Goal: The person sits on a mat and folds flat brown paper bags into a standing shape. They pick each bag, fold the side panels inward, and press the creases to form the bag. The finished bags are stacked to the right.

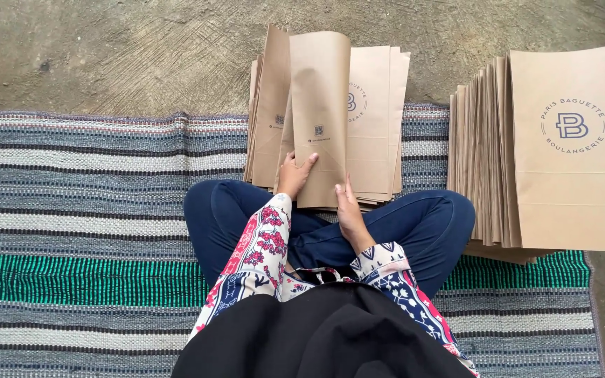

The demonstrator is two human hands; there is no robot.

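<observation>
I sit cross-legged on a striped mat [71, 210], looking down at my lap. My left hand [294, 175] grips the lower left edge of a flat brown paper bag [320, 105] that is bent over lengthwise. My right hand [350, 210] lies flat along the same bag's lower right edge. The bag rests on top of a pile of similar brown paper bags [376, 119] lying in front of my knees. Both sleeves carry a floral pattern.
A taller stack of flat brown paper bags [561, 182], the top one with a round printed emblem, lies to my right on the mat. Bare concrete floor [120, 49] runs beyond the mat's far edge. My legs [421, 224] in dark blue trousers fill the middle.
</observation>
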